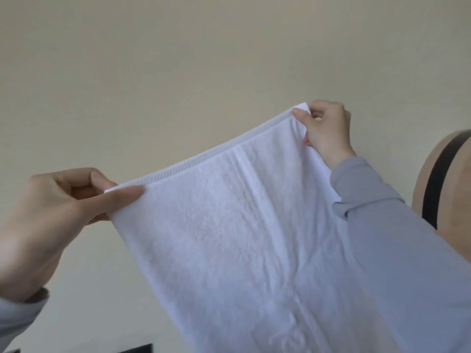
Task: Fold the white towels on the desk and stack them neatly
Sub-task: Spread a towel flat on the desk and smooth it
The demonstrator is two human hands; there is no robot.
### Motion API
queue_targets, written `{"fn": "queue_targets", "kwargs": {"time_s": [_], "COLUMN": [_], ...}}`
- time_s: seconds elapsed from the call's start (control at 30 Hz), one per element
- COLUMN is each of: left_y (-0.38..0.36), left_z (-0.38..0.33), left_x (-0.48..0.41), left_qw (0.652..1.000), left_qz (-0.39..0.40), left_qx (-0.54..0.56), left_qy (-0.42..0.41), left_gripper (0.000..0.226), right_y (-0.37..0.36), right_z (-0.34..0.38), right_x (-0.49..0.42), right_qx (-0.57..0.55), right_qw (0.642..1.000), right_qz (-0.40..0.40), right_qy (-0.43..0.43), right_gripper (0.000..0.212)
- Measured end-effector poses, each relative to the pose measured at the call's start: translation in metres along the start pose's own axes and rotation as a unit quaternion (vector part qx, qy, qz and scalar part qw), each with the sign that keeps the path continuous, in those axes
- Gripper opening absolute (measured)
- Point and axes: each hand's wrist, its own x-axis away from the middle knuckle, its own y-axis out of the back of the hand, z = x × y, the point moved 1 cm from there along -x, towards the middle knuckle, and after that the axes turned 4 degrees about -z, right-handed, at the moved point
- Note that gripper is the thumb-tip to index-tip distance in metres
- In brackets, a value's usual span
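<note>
Left hand (48, 207) and right hand (325, 128) each pinch a top corner of the soft white cloth towel (242, 238); a loose pinch could drop it crooked.

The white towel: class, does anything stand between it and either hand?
Nothing visible does. The left hand pinches one top corner of the white towel and the right hand the other.

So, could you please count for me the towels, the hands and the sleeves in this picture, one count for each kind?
White towel: 1
Hands: 2 (left hand, right hand, each pinching one top corner of the towel)
Grey sleeves: 2 (left sleeve, right sleeve)
Total: 5
</note>
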Motion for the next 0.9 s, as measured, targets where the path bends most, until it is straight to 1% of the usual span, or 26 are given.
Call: {"fn": "queue_targets", "kwargs": {"time_s": [0.07,0.13,0.17,0.27,0.33,0.4,0.47,0.53,0.57,0.63,0.67,0.73,0.8,0.87,0.9], "left_y": [0.009,0.013,0.015,0.031,0.051,0.080,0.116,0.151,0.169,0.204,0.218,0.237,0.246,0.250,0.251], "left_z": [0.027,0.057,0.072,0.122,0.161,0.199,0.234,0.264,0.277,0.299,0.309,0.324,0.333,0.339,0.340], "left_x": [0.040,0.088,0.114,0.194,0.250,0.305,0.354,0.396,0.415,0.447,0.462,0.487,0.505,0.515,0.516], "left_qw": [0.998,0.993,0.987,0.960,0.926,0.880,0.832,0.781,0.757,0.714,0.696,0.669,0.649,0.626,0.614], "left_qz": [0.006,0.001,0.002,-0.008,-0.027,-0.059,-0.097,-0.139,-0.166,-0.217,-0.229,-0.226,-0.212,-0.188,-0.158], "left_qx": [-0.020,-0.037,-0.044,-0.059,-0.081,-0.110,-0.137,-0.160,-0.170,-0.184,-0.184,-0.175,-0.180,-0.226,-0.266], "left_qy": [0.054,0.116,0.154,0.275,0.368,0.458,0.529,0.587,0.609,0.640,0.656,0.686,0.708,0.722,0.726], "left_gripper": [0.054,0.042,0.037,0.024,0.025,0.026,0.026,0.027,0.028,0.027,0.027,0.028,0.027,0.024,0.023], "right_y": [-0.036,-0.075,-0.096,-0.155,-0.188,-0.215,-0.237,-0.256,-0.267,-0.288,-0.298,-0.317,-0.334,-0.347,-0.350], "right_z": [-0.013,-0.036,-0.049,-0.083,-0.096,-0.099,-0.090,-0.073,-0.062,-0.039,-0.026,-0.007,0.002,0.004,0.004], "right_x": [0.031,0.080,0.112,0.232,0.324,0.418,0.505,0.579,0.610,0.660,0.679,0.711,0.736,0.757,0.765], "right_qx": [0.041,0.057,0.063,0.056,0.049,0.056,0.052,0.043,0.042,0.035,0.027,0.017,0.027,0.034,0.032], "right_qw": [0.997,0.988,0.978,0.934,0.895,0.850,0.806,0.769,0.757,0.742,0.733,0.725,0.715,0.702,0.695], "right_qz": [0.058,0.145,0.196,0.345,0.428,0.499,0.558,0.604,0.621,0.644,0.656,0.673,0.686,0.700,0.707], "right_qy": [0.007,-0.014,-0.025,-0.075,-0.118,-0.157,-0.192,-0.204,-0.201,-0.184,-0.175,-0.148,-0.129,-0.128,-0.126], "right_gripper": [0.041,0.036,0.036,0.046,0.048,0.048,0.048,0.046,0.045,0.044,0.043,0.042,0.041,0.035,0.030]}}
